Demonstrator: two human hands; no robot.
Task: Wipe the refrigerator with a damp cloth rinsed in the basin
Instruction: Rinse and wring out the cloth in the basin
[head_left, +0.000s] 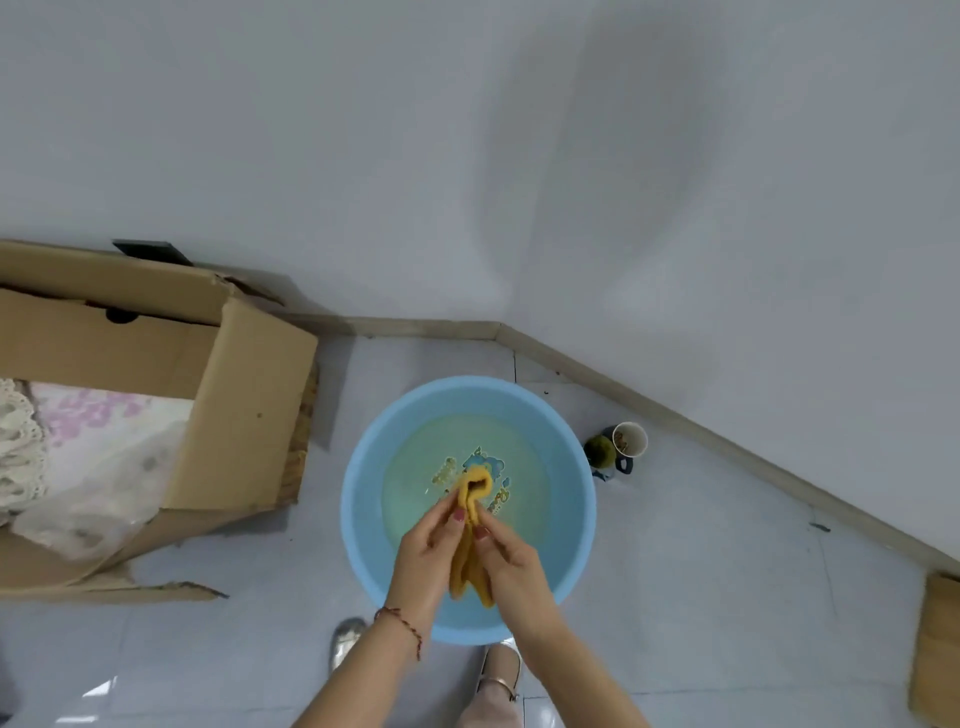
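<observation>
A yellow cloth (471, 540) is hanging, bunched lengthwise, above a round blue basin (363, 535) (holding shallow water) on the floor.

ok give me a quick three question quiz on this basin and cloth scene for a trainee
1. True or false: both hands grip the yellow cloth above the blue basin.
2. Which stands on the floor just right of the basin?
A. a bucket
B. a white cup
C. a broom
3. Fill in: the open cardboard box lies on the basin's ____ side.

Key
1. True: the left hand and the right hand each pinch the cloth over the water.
2. B
3. left
</observation>
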